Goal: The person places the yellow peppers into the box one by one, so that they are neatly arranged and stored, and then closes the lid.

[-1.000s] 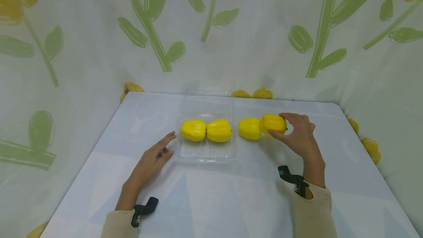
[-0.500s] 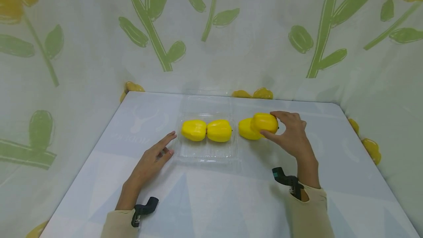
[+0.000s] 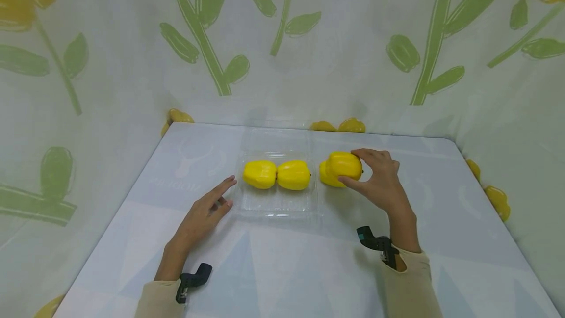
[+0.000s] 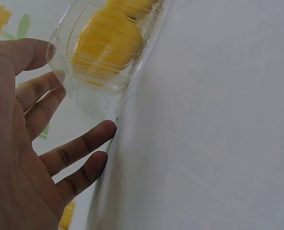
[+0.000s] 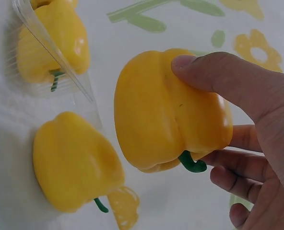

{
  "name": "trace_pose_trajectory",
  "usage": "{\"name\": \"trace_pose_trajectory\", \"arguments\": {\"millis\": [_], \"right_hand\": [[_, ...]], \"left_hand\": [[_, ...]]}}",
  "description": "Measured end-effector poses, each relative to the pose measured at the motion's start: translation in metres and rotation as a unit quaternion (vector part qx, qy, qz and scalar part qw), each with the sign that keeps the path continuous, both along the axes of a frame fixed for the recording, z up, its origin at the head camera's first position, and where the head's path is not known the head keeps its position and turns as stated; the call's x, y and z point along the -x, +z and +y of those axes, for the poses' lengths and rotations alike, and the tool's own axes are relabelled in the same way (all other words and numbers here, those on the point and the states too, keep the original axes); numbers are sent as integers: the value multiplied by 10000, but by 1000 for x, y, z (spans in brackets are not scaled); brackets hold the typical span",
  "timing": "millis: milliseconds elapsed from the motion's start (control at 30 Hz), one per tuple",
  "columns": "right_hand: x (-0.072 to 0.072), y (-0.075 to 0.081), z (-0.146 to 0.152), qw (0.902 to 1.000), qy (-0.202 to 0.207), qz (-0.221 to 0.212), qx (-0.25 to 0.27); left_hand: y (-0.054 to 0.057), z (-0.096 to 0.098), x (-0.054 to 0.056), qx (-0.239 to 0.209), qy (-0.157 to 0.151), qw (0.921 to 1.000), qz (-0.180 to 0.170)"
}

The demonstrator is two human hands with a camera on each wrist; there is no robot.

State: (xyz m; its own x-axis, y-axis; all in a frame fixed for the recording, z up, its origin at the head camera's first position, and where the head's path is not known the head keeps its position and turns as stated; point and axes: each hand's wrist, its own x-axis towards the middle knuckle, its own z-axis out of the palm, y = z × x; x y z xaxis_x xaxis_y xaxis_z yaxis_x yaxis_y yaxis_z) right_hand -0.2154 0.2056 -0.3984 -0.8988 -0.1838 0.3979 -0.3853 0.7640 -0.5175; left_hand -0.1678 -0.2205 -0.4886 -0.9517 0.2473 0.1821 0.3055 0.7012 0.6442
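Note:
A yellow bell pepper (image 5: 168, 115) with a green stem is pinched between the thumb and fingers of my right hand (image 3: 380, 180), raised off the table. Partly behind it in the head view, another yellow bell pepper (image 5: 75, 163) lies on the table. Two more yellow bell peppers, a left one (image 3: 259, 174) and a right one (image 3: 294, 175), lie end to end in a clear plastic clamshell box (image 3: 275, 204), its lid (image 3: 278, 139) folded back. My left hand (image 3: 200, 217) is at the box's left side, fingers extended, its fingertips near or touching the wall.
The white table (image 3: 282, 269) has a pale blue print. A curtain (image 3: 335, 77) with green stems and yellow flowers hangs behind it and at both sides. Each wrist wears a black camera mount, one left (image 3: 192, 281) and one right (image 3: 377, 243).
My right hand has moved left with the held pepper, which now covers more of the pepper on the table. The left hand and the box have stayed put.

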Motion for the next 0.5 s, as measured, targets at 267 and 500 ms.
{"name": "trace_pose_trajectory", "arguments": {"millis": [267, 500], "right_hand": [[0, 0, -10, 9996, 247, 121, 53], [-2, 1, -23, 9993, 317, 173, 13]], "left_hand": [[1, 1, 0, -37, -7, 10000, -5], [0, 0, 0, -2, 14, 10000, -54]]}}
